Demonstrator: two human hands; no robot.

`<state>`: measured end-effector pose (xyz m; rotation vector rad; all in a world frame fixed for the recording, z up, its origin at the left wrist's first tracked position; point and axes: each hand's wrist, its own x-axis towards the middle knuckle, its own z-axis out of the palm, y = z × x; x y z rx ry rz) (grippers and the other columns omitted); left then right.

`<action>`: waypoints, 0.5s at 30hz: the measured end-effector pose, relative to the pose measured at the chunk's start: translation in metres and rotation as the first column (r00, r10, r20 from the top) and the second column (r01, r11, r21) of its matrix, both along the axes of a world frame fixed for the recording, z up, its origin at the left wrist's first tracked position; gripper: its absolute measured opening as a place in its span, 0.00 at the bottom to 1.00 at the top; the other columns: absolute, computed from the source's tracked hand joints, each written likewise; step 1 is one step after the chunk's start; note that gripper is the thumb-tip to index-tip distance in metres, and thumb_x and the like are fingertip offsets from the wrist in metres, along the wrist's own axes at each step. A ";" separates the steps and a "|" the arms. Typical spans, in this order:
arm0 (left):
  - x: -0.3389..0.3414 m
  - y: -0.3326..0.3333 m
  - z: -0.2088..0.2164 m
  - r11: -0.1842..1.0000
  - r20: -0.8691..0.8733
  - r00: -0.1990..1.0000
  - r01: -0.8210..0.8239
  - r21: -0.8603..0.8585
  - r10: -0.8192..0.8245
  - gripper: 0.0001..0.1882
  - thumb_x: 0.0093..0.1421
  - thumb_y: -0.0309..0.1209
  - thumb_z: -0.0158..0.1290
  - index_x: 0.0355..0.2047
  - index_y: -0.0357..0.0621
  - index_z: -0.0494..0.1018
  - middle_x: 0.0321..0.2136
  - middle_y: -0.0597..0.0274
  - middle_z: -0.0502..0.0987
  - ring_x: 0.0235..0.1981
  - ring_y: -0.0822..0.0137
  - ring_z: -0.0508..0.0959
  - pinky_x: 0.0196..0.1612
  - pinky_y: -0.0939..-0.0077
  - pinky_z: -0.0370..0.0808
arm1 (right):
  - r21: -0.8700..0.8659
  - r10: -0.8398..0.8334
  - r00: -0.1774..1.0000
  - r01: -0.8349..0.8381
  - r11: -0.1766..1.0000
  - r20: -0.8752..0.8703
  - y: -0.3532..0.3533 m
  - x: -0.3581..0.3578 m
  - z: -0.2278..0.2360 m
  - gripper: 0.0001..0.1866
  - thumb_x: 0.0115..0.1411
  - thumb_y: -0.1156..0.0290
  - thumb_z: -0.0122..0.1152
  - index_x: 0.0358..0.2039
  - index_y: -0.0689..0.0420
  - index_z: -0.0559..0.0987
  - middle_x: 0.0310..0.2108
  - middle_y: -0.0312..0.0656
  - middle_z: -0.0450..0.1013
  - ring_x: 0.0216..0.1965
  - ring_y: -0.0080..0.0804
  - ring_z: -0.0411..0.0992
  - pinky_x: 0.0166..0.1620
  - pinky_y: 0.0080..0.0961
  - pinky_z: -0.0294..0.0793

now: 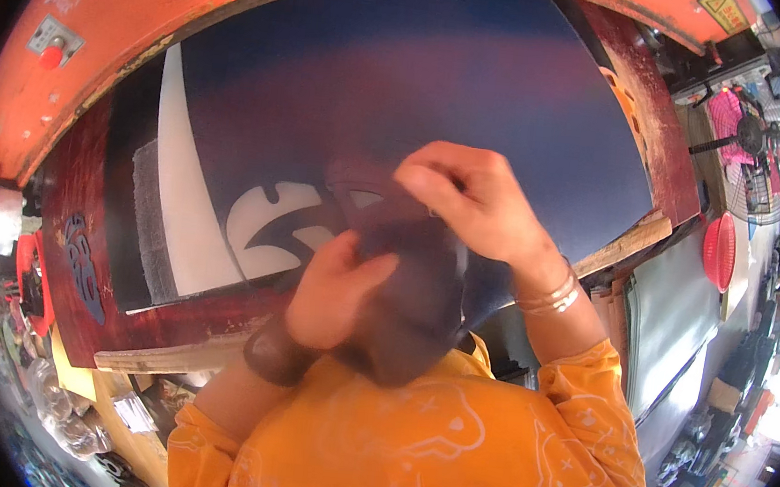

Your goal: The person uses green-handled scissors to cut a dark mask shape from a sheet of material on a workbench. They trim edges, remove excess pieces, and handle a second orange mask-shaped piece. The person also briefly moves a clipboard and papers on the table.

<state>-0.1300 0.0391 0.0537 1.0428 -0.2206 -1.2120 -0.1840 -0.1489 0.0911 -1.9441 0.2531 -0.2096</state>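
From where I stood, the dark piece was up before the orange shirt, at the near side of the desk; it struck me as light, soft and probably a little slippery, best held by opposite edges; the left hand lay against its side, thumb across it, the right hand curled at its top; blur kept me from telling whether either gripped; it looked blackish, plain, rounded below.
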 end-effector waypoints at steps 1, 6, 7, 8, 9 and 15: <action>0.000 0.001 -0.005 0.999 -0.068 0.997 -0.028 -0.034 0.025 0.15 0.62 0.23 0.45 0.50 0.36 0.65 0.46 0.58 0.73 0.47 0.65 0.74 0.51 0.70 0.70 | -0.026 -0.065 0.998 0.065 0.998 -0.019 -0.004 -0.009 0.003 0.07 0.59 0.71 0.56 0.31 0.62 0.77 0.15 0.29 0.64 0.18 0.15 0.58 0.24 0.16 0.63; -0.001 0.013 -0.021 0.993 -0.206 0.975 -0.100 -0.070 0.084 0.15 0.60 0.20 0.45 0.47 0.38 0.68 0.40 0.63 0.73 0.42 0.72 0.73 0.43 0.78 0.70 | -0.155 -0.070 0.996 0.061 0.986 -0.053 0.009 -0.048 0.005 0.10 0.52 0.72 0.63 0.36 0.58 0.77 0.15 0.34 0.64 0.17 0.22 0.60 0.21 0.21 0.61; 0.000 0.014 -0.023 0.991 -0.225 0.969 -0.120 -0.061 0.103 0.15 0.59 0.20 0.44 0.47 0.39 0.68 0.41 0.63 0.73 0.42 0.72 0.73 0.44 0.78 0.70 | -0.217 -0.074 0.996 0.059 0.974 -0.059 0.015 -0.050 0.002 0.12 0.50 0.70 0.64 0.37 0.57 0.77 0.17 0.38 0.68 0.18 0.29 0.65 0.23 0.24 0.65; 0.002 0.014 -0.025 0.988 -0.269 0.954 -0.150 -0.043 0.134 0.15 0.59 0.20 0.44 0.47 0.39 0.68 0.41 0.63 0.73 0.43 0.71 0.73 0.44 0.78 0.70 | -0.280 -0.075 0.995 0.054 0.959 -0.065 0.019 -0.052 -0.001 0.14 0.49 0.68 0.65 0.37 0.55 0.77 0.19 0.43 0.71 0.19 0.36 0.71 0.25 0.27 0.70; 0.003 0.013 -0.026 0.990 -0.257 0.960 -0.128 -0.055 0.110 0.15 0.60 0.20 0.43 0.48 0.38 0.67 0.43 0.60 0.73 0.45 0.68 0.73 0.47 0.74 0.70 | -0.330 -0.073 0.995 0.048 0.943 -0.064 0.022 -0.051 -0.005 0.19 0.48 0.68 0.66 0.42 0.53 0.75 0.21 0.43 0.72 0.21 0.41 0.71 0.27 0.30 0.72; -0.001 0.001 -0.012 0.986 -0.322 0.944 -0.114 -0.125 0.068 0.19 0.62 0.21 0.41 0.55 0.38 0.60 0.51 0.55 0.69 0.51 0.61 0.72 0.53 0.64 0.70 | -0.373 -0.148 0.988 0.152 0.915 0.041 0.032 -0.049 -0.012 0.29 0.46 0.72 0.68 0.50 0.56 0.71 0.12 0.34 0.57 0.13 0.24 0.58 0.20 0.23 0.60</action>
